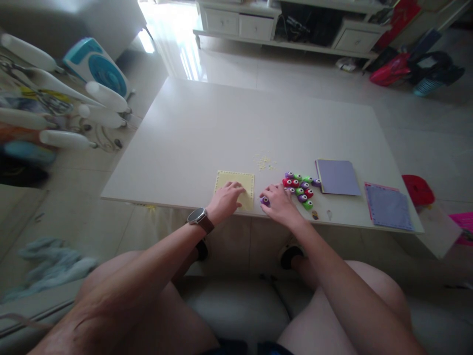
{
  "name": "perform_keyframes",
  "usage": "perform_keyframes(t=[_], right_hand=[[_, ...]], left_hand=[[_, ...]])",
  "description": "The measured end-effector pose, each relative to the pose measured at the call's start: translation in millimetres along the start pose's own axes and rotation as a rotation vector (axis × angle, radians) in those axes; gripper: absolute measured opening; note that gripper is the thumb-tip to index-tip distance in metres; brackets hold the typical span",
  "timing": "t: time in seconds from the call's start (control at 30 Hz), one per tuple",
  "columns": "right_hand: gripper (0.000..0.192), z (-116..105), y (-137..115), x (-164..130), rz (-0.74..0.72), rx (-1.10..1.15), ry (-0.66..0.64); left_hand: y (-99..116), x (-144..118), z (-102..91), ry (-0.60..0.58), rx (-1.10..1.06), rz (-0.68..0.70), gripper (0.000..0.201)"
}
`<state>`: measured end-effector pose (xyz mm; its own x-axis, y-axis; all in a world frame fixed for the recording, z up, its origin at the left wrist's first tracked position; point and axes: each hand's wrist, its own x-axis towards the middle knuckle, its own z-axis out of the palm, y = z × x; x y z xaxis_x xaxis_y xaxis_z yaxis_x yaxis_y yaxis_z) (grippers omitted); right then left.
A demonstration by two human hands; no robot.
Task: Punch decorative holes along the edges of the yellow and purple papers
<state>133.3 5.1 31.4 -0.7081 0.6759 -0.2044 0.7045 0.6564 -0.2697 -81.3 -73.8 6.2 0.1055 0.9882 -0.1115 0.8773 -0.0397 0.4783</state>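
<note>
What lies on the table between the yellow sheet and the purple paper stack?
In the head view, a cluster of small colourful punches and the right hand.

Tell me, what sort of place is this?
Probably a home living room: a low white table on a tiled floor, a white cabinet with drawers by the wall, and a small fan on the floor.

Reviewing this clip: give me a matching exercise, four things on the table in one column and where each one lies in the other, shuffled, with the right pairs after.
Things:
1. yellow sheet
2. purple punch
3. lilac paper stack
4. yellow paper bits

Places:
A. under the right hand, at the fingertips
B. loose on the table, behind the sheet and the cluster of punches
C. under the left hand
D. right of the cluster of punches

Pairs: 1-C, 2-A, 3-D, 4-B
</note>
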Motion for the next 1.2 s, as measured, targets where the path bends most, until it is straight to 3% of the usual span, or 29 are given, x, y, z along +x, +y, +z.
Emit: perform_keyframes(t=[0.33,0.5,0.57,0.8,1.0,1.2], right_hand=[[0.013,19.0,-6.4,6.6,0.063,0.039,-0.073],[0.059,21.6,-8.0,9.2,0.168,-0.007,0.022],[0.065,20.3,-9.4,9.8,0.192,-0.017,0.049],[0.047,6.2,-8.5,8.1,0.179,0.004,0.064],[0.037,-19.2,22.4,5.1,0.243,0.015,0.195],[0.028,-19.9,29.2,2.1,0.187,0.058,0.171]], left_hand=[[-0.8,-1.5,0.9,0.015,0.002,0.005,0.042],[-2.1,-1.1,2.6,0.009,0.004,0.002,0.042],[-2.3,-1.0,3.1,0.011,0.008,0.005,0.042],[-1.4,-1.5,2.5,0.008,0.009,0.001,0.042],[0.1,-1.2,0.4,-0.004,-0.007,-0.012,0.041],[-1.2,-1.8,2.4,0.007,0.002,-0.002,0.039]])
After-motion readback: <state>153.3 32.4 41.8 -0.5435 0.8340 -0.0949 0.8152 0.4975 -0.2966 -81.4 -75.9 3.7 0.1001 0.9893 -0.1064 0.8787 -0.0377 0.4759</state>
